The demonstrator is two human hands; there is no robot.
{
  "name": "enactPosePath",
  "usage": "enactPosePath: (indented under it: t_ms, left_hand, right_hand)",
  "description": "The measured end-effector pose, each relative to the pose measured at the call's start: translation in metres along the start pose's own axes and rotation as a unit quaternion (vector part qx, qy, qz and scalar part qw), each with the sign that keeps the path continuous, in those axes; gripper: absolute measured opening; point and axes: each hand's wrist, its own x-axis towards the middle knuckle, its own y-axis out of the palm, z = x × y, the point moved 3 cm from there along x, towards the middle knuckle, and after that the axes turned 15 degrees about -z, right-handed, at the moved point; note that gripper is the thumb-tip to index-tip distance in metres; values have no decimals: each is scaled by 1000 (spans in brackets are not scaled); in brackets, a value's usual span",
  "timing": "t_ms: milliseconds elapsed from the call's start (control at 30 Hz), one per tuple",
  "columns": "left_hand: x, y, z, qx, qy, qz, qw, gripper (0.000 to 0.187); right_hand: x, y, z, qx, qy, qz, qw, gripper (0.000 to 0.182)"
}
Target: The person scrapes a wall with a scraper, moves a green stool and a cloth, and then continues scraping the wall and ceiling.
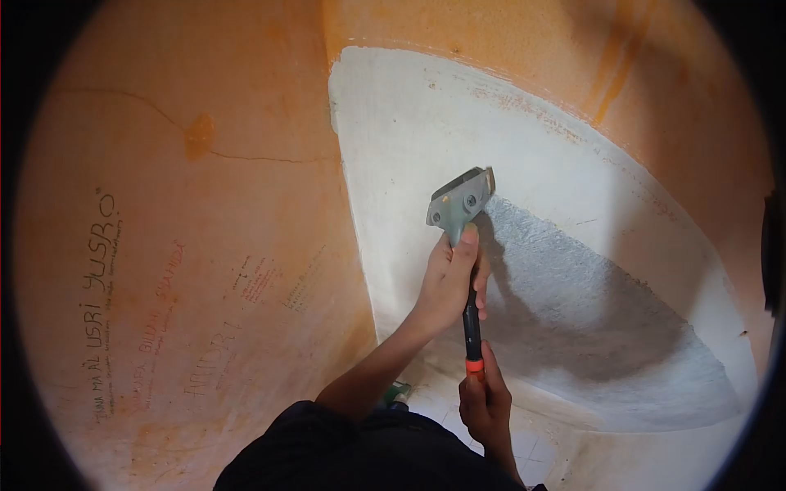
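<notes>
A long-handled scraper (pixel 460 198) with a grey metal head and a black handle is held up in front of the wall. My left hand (pixel 449 282) is closed round its neck, the thumb lying along the top just below the head. Lower down, my right hand (pixel 485 401) grips the end of the handle by its orange-red band. The blade end of the head overlaps the upper tip of a rough grey patch (pixel 565 286), where the white paint (pixel 409 123) is gone from the wall.
To the left stands an orange wall (pixel 205 270) with handwriting and a thin crack. The white area has a curved border with orange wall above it. White floor tiles (pixel 524 442) show below my right hand, and a dark green object (pixel 397 395) lies near my left forearm.
</notes>
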Motion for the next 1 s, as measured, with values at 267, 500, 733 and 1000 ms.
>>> enactPosePath:
  t_ms: [267, 500, 733, 1000]
  left_hand:
    - [-8, 0, 8, 22, -40, 9, 999, 49]
    - [-4, -5, 9, 15, -37, 28, 999, 43]
    - [-10, -2, 11, 29, -29, 18, 999, 40]
    - [-8, -1, 6, 19, -28, 8, 999, 44]
  right_hand:
    - [-5, 8, 0, 23, 43, -13, 999, 60]
    - [-6, 11, -7, 17, 35, -18, 999, 61]
    - [-4, 10, 7, -1, 31, -13, 999, 56]
    - [-5, 13, 7, 9, 24, -15, 1000, 57]
